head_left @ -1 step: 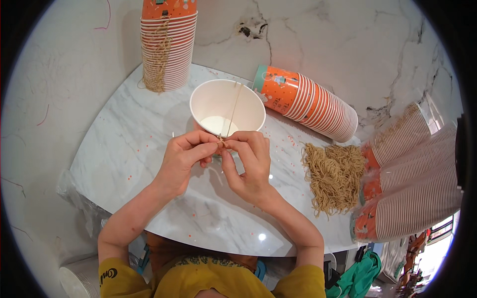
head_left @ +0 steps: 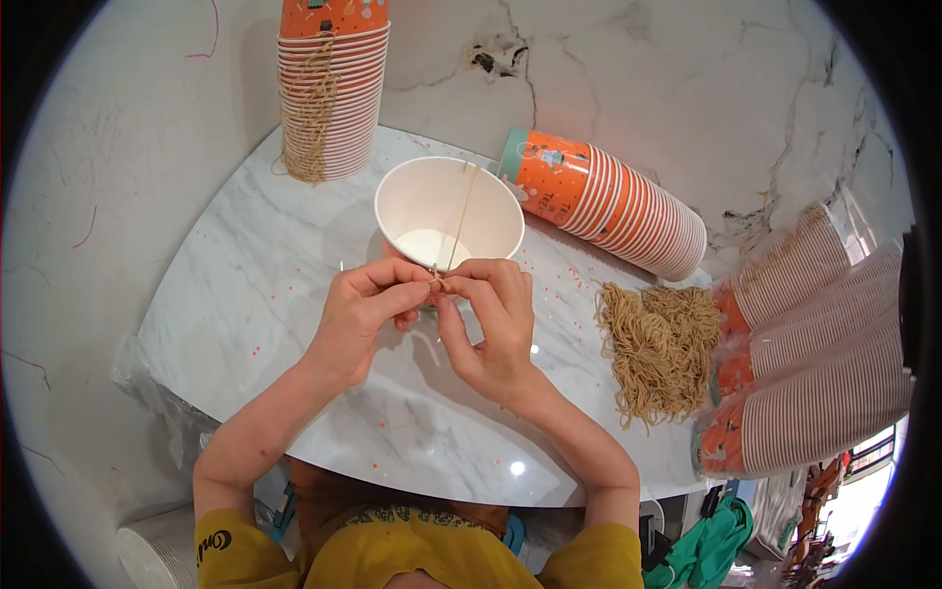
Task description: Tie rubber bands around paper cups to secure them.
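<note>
A white-lined paper bucket point(head_left: 404, 201) stands open end up on the table, tilted a little toward me. A thin tan string point(head_left: 461, 218) crosses its mouth from the far rim to the near rim. At that near rim, my left hand point(head_left: 365, 306) pinches the string's end between thumb and forefinger. Close against it, my right hand point(head_left: 491, 319) pinches the same string, its fingertips almost touching the left ones. Whether there is a knot between them is too small to tell.
A tall stack of nested buckets point(head_left: 339, 108), draped with strings, stands at the far left. Another stack point(head_left: 613, 201) lies on its side behind the bucket. To the right are a heap of tan strings point(head_left: 662, 344) and several plastic-wrapped bucket stacks point(head_left: 814, 412). Orange specks dot the marbled table point(head_left: 245, 294).
</note>
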`<action>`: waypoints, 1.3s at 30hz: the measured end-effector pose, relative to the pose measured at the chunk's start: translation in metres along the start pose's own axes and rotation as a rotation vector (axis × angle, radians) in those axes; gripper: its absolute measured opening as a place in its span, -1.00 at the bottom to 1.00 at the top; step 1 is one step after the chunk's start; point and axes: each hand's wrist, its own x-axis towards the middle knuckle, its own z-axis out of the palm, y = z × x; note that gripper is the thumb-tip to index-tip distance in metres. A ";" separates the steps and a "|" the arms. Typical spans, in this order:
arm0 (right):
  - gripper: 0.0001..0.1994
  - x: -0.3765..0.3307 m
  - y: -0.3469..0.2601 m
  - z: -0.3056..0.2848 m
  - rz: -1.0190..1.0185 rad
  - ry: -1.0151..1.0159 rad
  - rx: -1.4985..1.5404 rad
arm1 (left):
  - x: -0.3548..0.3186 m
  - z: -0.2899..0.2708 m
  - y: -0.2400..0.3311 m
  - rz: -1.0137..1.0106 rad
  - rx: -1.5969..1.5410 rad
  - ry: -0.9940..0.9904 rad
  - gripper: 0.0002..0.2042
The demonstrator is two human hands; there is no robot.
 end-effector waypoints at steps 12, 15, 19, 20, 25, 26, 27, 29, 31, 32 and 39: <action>-0.83 -0.008 0.003 0.006 0.118 0.021 0.085 | -0.003 0.001 0.002 0.246 0.360 -0.019 -0.91; -0.83 -0.008 0.006 0.006 0.078 0.024 0.066 | 0.001 -0.003 0.004 0.252 0.460 -0.039 -0.93; -0.81 -0.007 0.007 0.007 -0.034 0.030 0.013 | 0.004 -0.009 0.001 0.303 0.604 -0.069 -0.90; -0.81 -0.008 0.007 0.008 -0.033 0.029 0.014 | 0.004 -0.008 0.002 0.303 0.604 -0.068 -0.90; -0.79 -0.009 0.007 0.010 -0.057 0.032 0.000 | 0.008 -0.006 0.003 0.728 0.850 0.002 -0.77; -0.79 -0.009 0.007 0.010 -0.058 0.032 0.001 | 0.010 -0.007 0.004 0.729 0.851 0.003 -0.77; -0.79 -0.010 0.007 0.011 -0.053 0.032 0.026 | 0.012 -0.010 0.005 0.844 0.994 -0.041 -0.73; -0.80 -0.010 0.007 0.011 -0.050 0.032 0.051 | 0.014 -0.012 0.004 0.959 1.138 -0.086 -0.69; -0.82 -0.008 0.004 0.009 -0.067 0.022 0.038 | 0.016 -0.012 0.001 1.029 1.188 -0.064 -0.67; -0.82 -0.008 0.003 0.009 -0.067 0.023 0.039 | 0.016 -0.012 0.000 1.029 1.189 -0.064 -0.67; -0.81 -0.002 0.003 0.007 -0.128 0.034 -0.040 | 0.017 -0.012 -0.001 0.989 1.089 -0.013 -0.76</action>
